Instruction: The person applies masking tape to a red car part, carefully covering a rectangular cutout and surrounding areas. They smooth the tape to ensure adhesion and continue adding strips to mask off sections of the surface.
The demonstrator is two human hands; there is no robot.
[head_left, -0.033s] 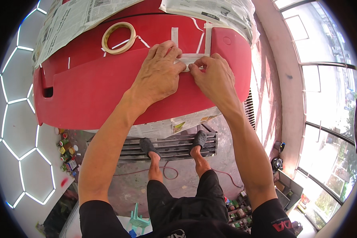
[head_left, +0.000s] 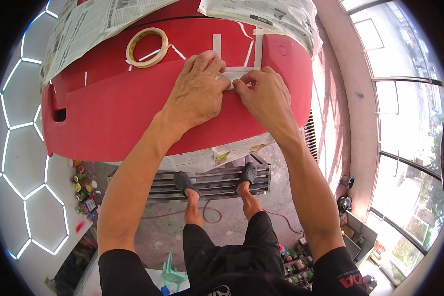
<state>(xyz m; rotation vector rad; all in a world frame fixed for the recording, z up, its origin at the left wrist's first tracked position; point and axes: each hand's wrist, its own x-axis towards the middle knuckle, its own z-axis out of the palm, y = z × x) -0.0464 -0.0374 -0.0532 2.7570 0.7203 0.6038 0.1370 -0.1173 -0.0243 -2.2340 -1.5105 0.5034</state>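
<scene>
Both my hands meet over a pale strip of masking tape [head_left: 239, 73] on a red car body panel [head_left: 118, 113]. My left hand [head_left: 196, 91] rests at the strip's left end, fingers bent and closed, thumb and fingertips at the tape. My right hand [head_left: 269, 93] pinches the tape's lower edge between thumb and forefinger, close beside the left thumb. Two upright tape strips run above: a left strip [head_left: 217, 43] and a right strip [head_left: 258, 48]. A roll of masking tape [head_left: 148, 63] lies flat on the red surface, up and left of my left hand.
Newspaper sheets [head_left: 101, 37] cover the far part of the red body. I stand on a dark slatted bench [head_left: 222, 186]. A thin red hose [head_left: 283, 219] crosses the floor. Cans [head_left: 80, 185] stand at left, bottles and cans [head_left: 296, 264] at lower right, with a green stool [head_left: 171, 274] below.
</scene>
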